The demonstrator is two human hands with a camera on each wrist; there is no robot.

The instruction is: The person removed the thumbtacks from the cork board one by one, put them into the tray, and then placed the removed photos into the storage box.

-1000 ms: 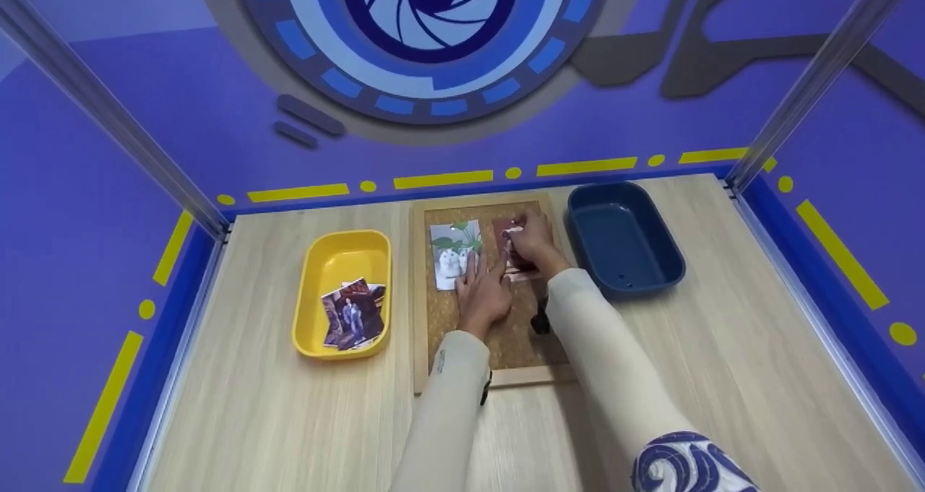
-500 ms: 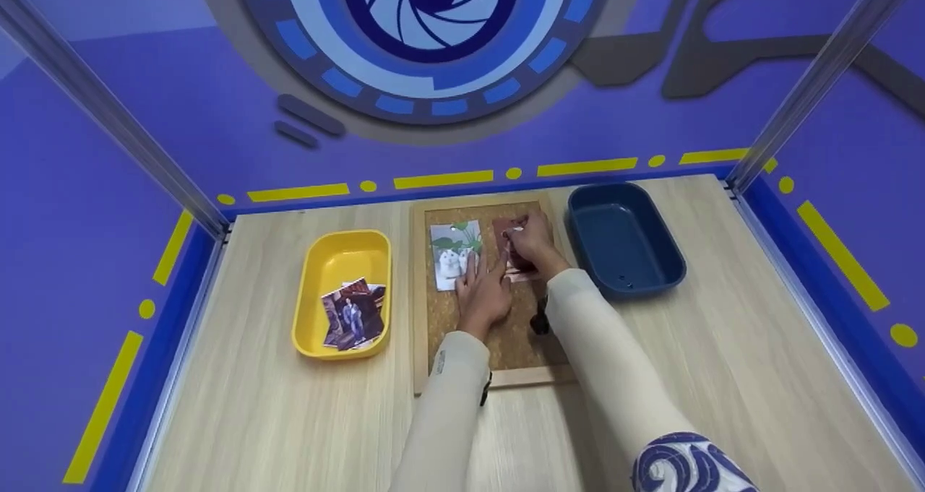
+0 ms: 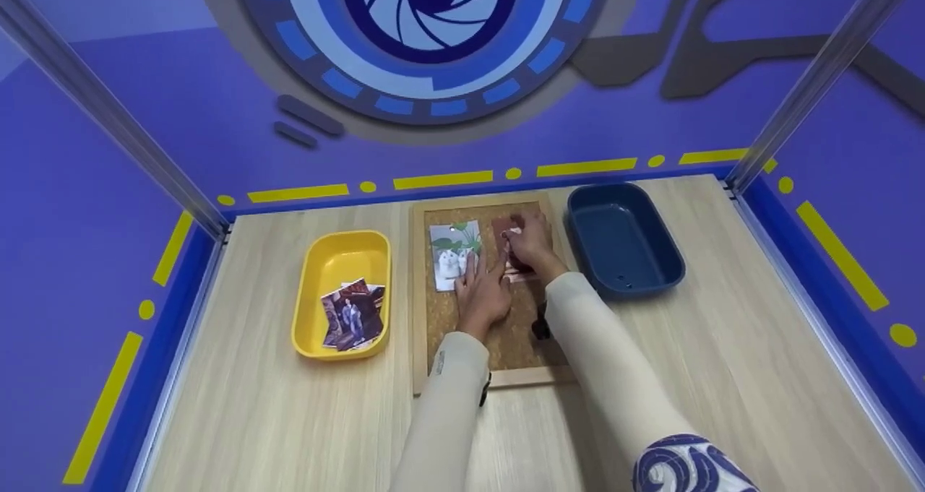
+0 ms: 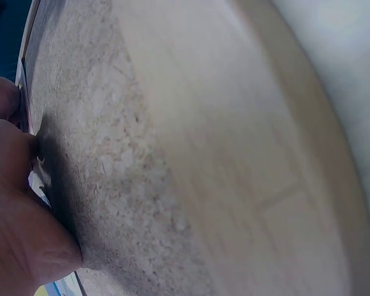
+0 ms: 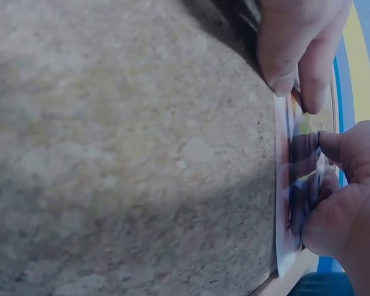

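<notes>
A cork board (image 3: pixel 498 347) with a wooden frame lies on the table. On its left is a photo of white figures and green leaves (image 3: pixel 446 264), with a small pale pin (image 3: pixel 453 228) near its top. My left hand (image 3: pixel 483 300) rests with extended fingers across this photo's edge and the lower part of a reddish-brown photo (image 3: pixel 522 277). At that second photo's upper part, my right hand (image 3: pixel 531 240) has its fingers curled and pinches a small, glinting pushpin (image 5: pixel 322 128), mostly hidden by the fingertips. In the left wrist view, the left hand (image 4: pixel 18 216) covers most of the photos.
To the left stands a yellow tray (image 3: pixel 307 293) with several photos (image 3: pixel 353 315) in it. A dark blue tray (image 3: pixel 625 243) at the right holds a few tiny pieces (image 3: pixel 625 282). A black object (image 3: pixel 540 324) shows beside the right sleeve. A purple-blue wall (image 3: pixel 405 160) rises behind.
The right hand's fingers shift slightly at the top of the reddish-brown photo. The left hand stays where it was, and both photos keep their places.
</notes>
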